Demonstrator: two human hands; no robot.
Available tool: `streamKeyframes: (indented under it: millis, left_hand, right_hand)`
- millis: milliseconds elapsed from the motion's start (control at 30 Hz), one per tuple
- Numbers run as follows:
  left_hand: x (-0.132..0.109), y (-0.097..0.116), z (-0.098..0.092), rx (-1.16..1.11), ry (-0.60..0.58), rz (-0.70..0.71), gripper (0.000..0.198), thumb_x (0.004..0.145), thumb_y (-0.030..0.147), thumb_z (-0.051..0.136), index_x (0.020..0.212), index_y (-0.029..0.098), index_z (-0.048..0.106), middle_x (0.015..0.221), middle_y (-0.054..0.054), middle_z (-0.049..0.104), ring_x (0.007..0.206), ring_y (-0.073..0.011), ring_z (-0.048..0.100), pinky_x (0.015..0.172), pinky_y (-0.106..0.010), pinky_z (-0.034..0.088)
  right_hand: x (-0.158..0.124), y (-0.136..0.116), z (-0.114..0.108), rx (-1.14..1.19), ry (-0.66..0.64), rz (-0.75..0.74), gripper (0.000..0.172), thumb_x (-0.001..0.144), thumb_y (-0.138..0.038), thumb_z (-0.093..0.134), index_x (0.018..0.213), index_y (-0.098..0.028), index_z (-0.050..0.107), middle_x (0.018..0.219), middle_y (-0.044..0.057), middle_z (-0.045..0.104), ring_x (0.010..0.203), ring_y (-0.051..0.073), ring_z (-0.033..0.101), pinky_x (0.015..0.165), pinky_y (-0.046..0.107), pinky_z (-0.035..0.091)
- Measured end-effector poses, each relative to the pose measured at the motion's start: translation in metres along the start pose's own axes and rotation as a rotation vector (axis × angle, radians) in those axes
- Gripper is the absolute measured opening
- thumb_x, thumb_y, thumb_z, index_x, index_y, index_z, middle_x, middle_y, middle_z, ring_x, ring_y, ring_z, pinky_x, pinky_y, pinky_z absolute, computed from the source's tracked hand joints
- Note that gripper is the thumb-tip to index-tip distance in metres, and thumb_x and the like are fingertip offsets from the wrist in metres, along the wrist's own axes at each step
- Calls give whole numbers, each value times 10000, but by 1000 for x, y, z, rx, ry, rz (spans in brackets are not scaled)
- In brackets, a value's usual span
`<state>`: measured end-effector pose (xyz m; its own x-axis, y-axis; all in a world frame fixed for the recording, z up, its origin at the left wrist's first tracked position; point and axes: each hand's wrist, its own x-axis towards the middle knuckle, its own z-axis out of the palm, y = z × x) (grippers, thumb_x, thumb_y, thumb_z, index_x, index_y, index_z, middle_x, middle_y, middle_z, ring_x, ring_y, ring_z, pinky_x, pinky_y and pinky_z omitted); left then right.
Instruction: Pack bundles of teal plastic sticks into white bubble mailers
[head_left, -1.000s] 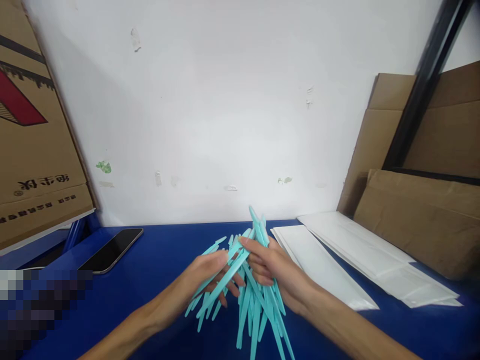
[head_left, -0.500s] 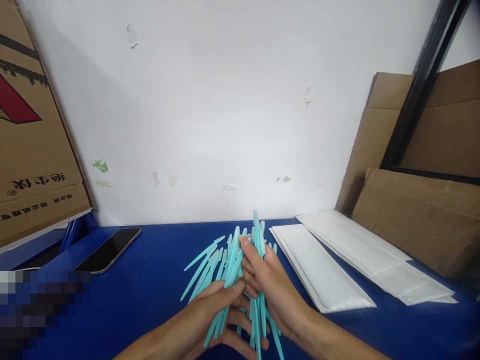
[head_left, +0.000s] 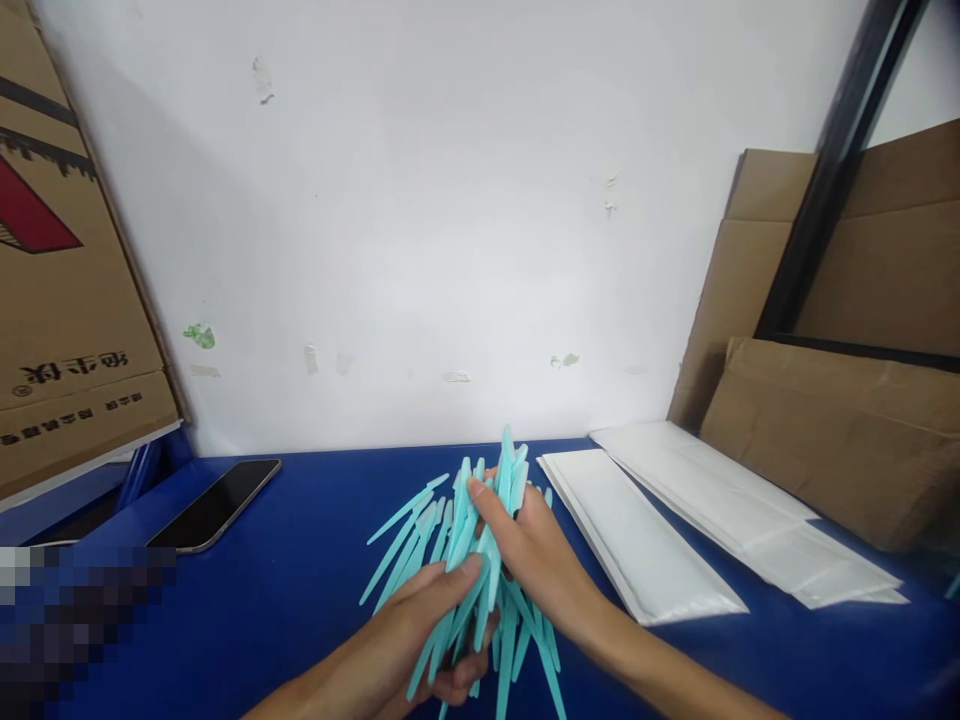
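"What's biggest?"

"The white wall at the far side, marked with peeled patches. Then the blue table before it."

"And around that?"

"A printed cardboard box at the far left, plain brown cardboard at the far right. White packets lie flat on the table's right."

"The hands?"

"Close together in the middle: left hand nearer, right hand slightly farther."

"Anything smaller?"

"A phone on the left, well apart from them. Last, slim turquoise sticks."

"Held how?"

"Between both hands: the left closes round their near part, thumb on top; the right clasps a bunch near the far tips. More fan out just left. Whether the lowest near ones are gripped, I can't tell."
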<state>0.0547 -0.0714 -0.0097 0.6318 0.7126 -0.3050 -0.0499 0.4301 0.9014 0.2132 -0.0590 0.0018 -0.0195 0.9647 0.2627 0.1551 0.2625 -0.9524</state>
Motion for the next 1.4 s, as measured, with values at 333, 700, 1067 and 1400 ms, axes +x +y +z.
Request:
streamKeyframes:
  millis: [333,700,1067,1400]
  left_hand:
    - [0,-4,2,302,80,46,605,764,805,534,821,213,421,679,83,401,528,-65,307,528,-236,296]
    - [5,-6,-4,447,77,132,516,871,738,443,826,227,388,622,98,362,459,-58,273,418,-202,253]
    - [4,-2,-5,420,51,144,505,868,721,475,785,236,361,621,100,333,464,-58,252,404,-187,212]
    - [-2,5,-4,395,49,18,510,848,714,515,798,234,352,628,104,336,485,-56,275,463,-203,208]
  right_hand:
    - [-1,4,1,-99,-31,17,445,894,-633,534,932,-197,613,876,30,660,800,200,591,690,295,443]
    - [-9,-2,4,84,-46,83,441,833,-624,644,991,-213,617,967,24,675,951,223,633,834,311,487]
    - [-15,1,13,363,-104,227,472,837,-680,593,906,-212,601,825,-19,610,853,160,588,836,272,474]
    - [-9,-9,1,525,-100,346,474,739,-570,773,1029,-230,616,922,6,672,909,190,638,857,305,500]
